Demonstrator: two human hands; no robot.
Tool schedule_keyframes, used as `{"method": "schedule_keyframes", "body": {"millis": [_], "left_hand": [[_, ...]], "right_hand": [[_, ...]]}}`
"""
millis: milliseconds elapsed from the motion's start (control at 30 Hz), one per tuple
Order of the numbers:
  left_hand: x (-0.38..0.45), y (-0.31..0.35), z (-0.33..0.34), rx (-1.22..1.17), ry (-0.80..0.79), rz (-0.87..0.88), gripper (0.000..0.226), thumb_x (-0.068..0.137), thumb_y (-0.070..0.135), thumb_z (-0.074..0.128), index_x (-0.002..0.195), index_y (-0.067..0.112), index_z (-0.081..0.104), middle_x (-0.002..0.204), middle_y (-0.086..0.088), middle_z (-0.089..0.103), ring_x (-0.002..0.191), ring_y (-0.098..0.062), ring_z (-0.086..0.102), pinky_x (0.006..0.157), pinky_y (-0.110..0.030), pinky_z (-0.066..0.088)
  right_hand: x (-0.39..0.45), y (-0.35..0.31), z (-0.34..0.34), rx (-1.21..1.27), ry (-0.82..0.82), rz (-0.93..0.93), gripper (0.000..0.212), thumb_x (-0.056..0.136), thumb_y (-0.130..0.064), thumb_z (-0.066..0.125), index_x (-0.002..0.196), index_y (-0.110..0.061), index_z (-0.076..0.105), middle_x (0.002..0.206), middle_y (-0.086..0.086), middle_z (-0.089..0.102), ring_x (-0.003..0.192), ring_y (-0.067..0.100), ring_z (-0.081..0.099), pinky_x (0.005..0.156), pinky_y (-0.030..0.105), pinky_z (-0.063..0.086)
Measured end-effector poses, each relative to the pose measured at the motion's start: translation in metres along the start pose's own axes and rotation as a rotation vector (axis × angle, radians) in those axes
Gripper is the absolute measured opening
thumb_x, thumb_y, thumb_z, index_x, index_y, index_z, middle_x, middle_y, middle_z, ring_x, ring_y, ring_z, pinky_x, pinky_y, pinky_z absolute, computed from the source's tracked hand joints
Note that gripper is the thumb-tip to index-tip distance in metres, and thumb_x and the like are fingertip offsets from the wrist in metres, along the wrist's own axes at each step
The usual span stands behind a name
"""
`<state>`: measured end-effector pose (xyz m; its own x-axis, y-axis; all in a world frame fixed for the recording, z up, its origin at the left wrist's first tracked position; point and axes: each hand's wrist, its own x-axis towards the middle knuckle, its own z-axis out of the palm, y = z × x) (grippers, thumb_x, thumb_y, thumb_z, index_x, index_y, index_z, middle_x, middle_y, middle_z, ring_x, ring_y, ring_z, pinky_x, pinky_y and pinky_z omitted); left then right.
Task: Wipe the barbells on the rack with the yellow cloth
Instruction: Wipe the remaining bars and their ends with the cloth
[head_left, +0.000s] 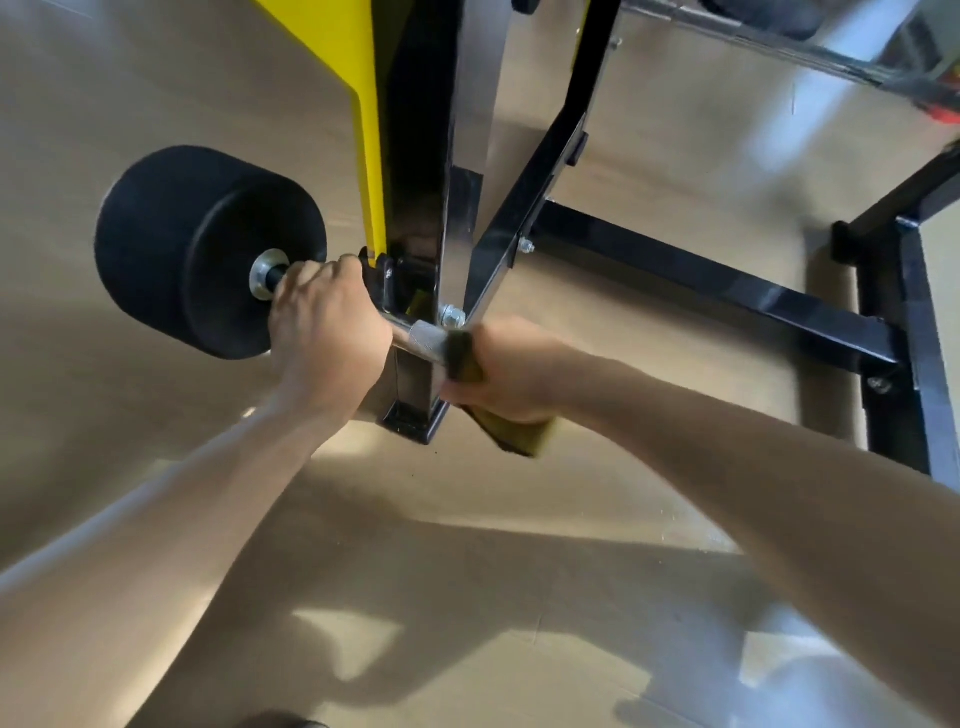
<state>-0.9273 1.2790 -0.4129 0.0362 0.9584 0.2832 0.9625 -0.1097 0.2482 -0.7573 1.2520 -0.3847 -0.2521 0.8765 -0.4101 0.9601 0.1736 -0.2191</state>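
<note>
2 bare forearms reach forward over the tan floor (156, 467) toward 1 barbell (423, 334) lying low across the foot of a rack (415, 218). The left hand (324, 317) curls tight around the bar's shaft just inside the weight, knuckles up, beside the rack's hook. The right hand (511, 374) grips 1 yellow cloth (514, 431), which looks dull olive in the shade; the cloth is wrapped over the bar, and a loose flap of it hangs below the palm. Between the 2 hands a short stretch of knurled silver shaft shows, touching the black upright where it meets its base plate.

1 black cylindrical weight (208, 249) sits on the bar's left end, with a silver collar (269, 274) against its inner face. Only this end of the barbell is in view.

Behind the hands, the rack rises as 1 black upright with a yellow panel (358, 104) on its left and 1 slanted brace bolted to it. Farther back, 1 black crossbar (701, 280) runs along the floor to a second black frame (904, 332) at the right edge.
</note>
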Motion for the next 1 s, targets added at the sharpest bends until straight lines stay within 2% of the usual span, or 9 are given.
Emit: {"method": "schedule_keyframes", "body": {"millis": [100,233,333,400,467,533,667,867,1000], "left_hand": [[0.001,-0.001,0.0,0.018,-0.031,-0.016,0.023,0.087,0.003,0.05,0.108,-0.001,0.058,0.104,-0.023,0.062,0.106,-0.04,0.054,0.092,-0.048,0.043],[0.0,-0.01,0.0,-0.102,-0.009,0.027,0.018,0.082,0.003,0.048,0.095,0.001,0.06,0.082,-0.014,0.051,0.088,-0.038,0.055,0.078,-0.046,0.046],[-0.001,-0.014,0.0,-0.101,0.022,0.095,0.019,0.081,-0.001,0.047,0.094,-0.001,0.06,0.081,-0.016,0.052,0.083,-0.036,0.051,0.073,-0.041,0.042],[-0.005,-0.012,0.001,-0.086,0.052,0.103,0.017,0.08,-0.001,0.048,0.092,-0.002,0.06,0.081,-0.021,0.057,0.083,-0.038,0.052,0.075,-0.044,0.043],[-0.007,-0.008,0.002,-0.05,0.072,0.084,0.013,0.079,-0.001,0.05,0.089,-0.002,0.059,0.082,-0.023,0.059,0.084,-0.04,0.054,0.08,-0.047,0.043],[-0.005,-0.001,0.001,-0.026,0.05,0.041,0.013,0.08,0.0,0.055,0.091,-0.004,0.059,0.086,-0.025,0.062,0.09,-0.042,0.055,0.088,-0.049,0.042],[-0.006,-0.002,-0.001,0.024,0.022,0.034,0.017,0.084,0.001,0.052,0.099,-0.004,0.058,0.094,-0.026,0.062,0.097,-0.042,0.056,0.093,-0.05,0.04],[-0.001,-0.018,0.002,0.007,0.114,0.135,0.025,0.076,0.006,0.038,0.087,-0.002,0.06,0.076,-0.023,0.059,0.078,-0.04,0.055,0.081,-0.046,0.043],[-0.003,-0.017,0.007,-0.013,0.097,0.13,0.023,0.074,0.006,0.04,0.084,-0.001,0.059,0.075,-0.022,0.059,0.077,-0.039,0.055,0.082,-0.046,0.042]], "right_hand": [[0.029,-0.04,0.008,-0.047,0.232,-0.043,0.031,0.096,-0.037,0.058,0.117,-0.014,0.057,0.095,0.003,0.062,0.081,0.022,0.062,0.076,0.037,0.057],[-0.006,-0.02,0.023,-0.179,0.374,-0.096,0.026,0.101,-0.027,0.046,0.121,-0.01,0.047,0.101,0.005,0.059,0.081,0.022,0.058,0.07,0.038,0.051],[-0.062,0.028,0.027,-0.124,0.268,-0.003,0.015,0.101,-0.031,0.048,0.111,-0.02,0.045,0.088,-0.003,0.061,0.067,0.015,0.058,0.055,0.03,0.047],[-0.102,0.057,0.027,-0.105,0.126,0.087,0.018,0.1,-0.041,0.05,0.103,-0.027,0.04,0.074,-0.009,0.053,0.058,0.006,0.05,0.048,0.022,0.034],[-0.118,0.071,0.024,-0.155,0.049,0.09,0.025,0.099,-0.05,0.048,0.102,-0.027,0.039,0.071,-0.011,0.051,0.056,0.005,0.049,0.048,0.02,0.033],[-0.096,0.06,0.012,-0.122,-0.002,0.08,0.034,0.097,-0.057,0.045,0.106,-0.025,0.045,0.077,-0.008,0.056,0.063,0.009,0.055,0.058,0.024,0.045],[-0.008,-0.014,0.004,-0.007,0.129,-0.14,0.043,0.099,-0.055,0.041,0.124,-0.021,0.049,0.092,-0.002,0.053,0.085,0.019,0.059,0.08,0.036,0.053],[-0.007,-0.001,0.017,-0.006,0.214,-0.119,0.046,0.097,-0.05,0.05,0.126,-0.014,0.048,0.099,0.004,0.061,0.086,0.023,0.062,0.076,0.036,0.052],[-0.087,0.071,0.02,0.058,-0.049,0.081,0.036,0.091,-0.06,0.055,0.101,-0.025,0.052,0.08,-0.009,0.057,0.07,0.008,0.056,0.057,0.021,0.04]]}}
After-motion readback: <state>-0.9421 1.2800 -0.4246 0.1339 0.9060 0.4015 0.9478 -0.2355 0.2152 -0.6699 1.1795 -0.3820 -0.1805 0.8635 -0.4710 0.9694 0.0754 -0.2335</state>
